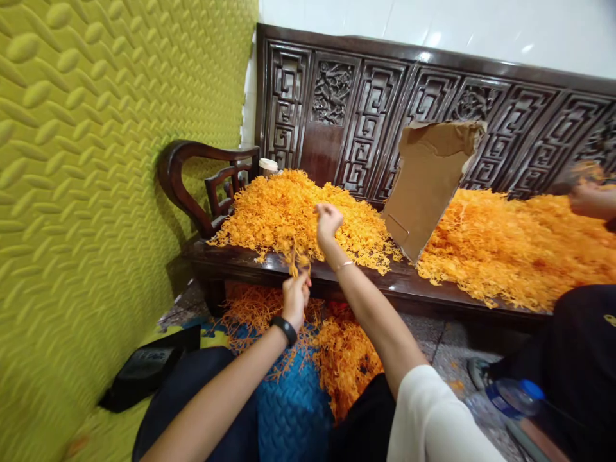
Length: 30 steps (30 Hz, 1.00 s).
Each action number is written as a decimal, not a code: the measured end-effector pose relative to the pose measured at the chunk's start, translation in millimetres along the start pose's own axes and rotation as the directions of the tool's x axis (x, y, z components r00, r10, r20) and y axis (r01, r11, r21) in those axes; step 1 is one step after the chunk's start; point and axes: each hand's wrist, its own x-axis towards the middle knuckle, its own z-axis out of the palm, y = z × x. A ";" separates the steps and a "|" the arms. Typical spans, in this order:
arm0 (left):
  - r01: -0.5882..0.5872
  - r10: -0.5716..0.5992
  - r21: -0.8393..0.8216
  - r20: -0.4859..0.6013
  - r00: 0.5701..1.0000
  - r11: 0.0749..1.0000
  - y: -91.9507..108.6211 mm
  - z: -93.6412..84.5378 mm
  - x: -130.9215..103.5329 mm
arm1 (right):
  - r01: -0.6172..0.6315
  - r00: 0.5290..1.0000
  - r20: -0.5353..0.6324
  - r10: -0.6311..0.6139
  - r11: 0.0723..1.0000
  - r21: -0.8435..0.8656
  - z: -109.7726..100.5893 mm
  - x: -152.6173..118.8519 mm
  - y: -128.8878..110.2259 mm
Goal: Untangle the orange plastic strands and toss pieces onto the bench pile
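Observation:
My left hand, with a black band on its wrist, is closed around a few thin orange branched strands. They stick up from its fingers in front of the bench edge. Farther forward and to the right, my right hand is curled shut over the near side of a heap of curly orange pieces. What its fingers hold, if anything, is hidden. Below my hands, longer orange branched strands lie bunched on and beside a blue mat.
The heap lies on a dark carved wooden bench. A cardboard sheet divides it from a second orange heap, where another person's hand is. Yellow padding covers the left wall. A water bottle is at lower right.

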 end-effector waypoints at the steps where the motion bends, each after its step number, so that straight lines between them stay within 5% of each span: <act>1: 0.026 -0.026 0.006 0.006 1.000 1.000 -7.7 -0.1 -3.9 | -0.004 1.000 -0.023 0.004 1.000 -0.015 -4.8 9.0 1.0; 5: 0.048 -0.049 0.025 0.046 0.998 0.999 -17.7 -6.2 -1.7 | -0.020 0.999 0.030 0.022 0.997 -0.075 -18.0 32.3 6.7; 13: 0.033 -0.042 0.096 0.086 0.995 0.995 9.2 -31.9 20.5 | -0.029 0.951 0.293 0.094 0.976 -0.217 -32.1 33.5 18.7; 18: 0.018 -0.040 0.165 0.128 0.991 0.986 16.9 -30.6 17.1 | -0.001 0.893 0.439 0.099 0.976 -0.217 -39.9 25.8 -2.1; 21: 0.010 -0.043 0.213 0.149 0.988 0.977 23.5 -28.9 16.4 | 0.055 0.773 0.632 0.049 0.988 -0.144 -44.1 15.7 -32.1; 26: -0.009 -0.036 0.268 0.162 0.986 0.963 28.2 -27.3 18.4 | 0.401 0.374 0.926 0.041 0.894 -0.202 -51.9 2.2 -72.7; 28: -0.017 -0.027 0.279 0.151 0.988 0.960 27.8 -27.0 19.9 | 0.483 0.349 0.931 0.108 0.830 -0.277 -52.8 1.3 -78.3; 30: -0.023 -0.018 0.286 0.140 0.990 0.958 26.9 -27.1 21.3 | 0.519 0.446 0.889 0.104 0.779 -0.351 -53.4 3.2 -79.2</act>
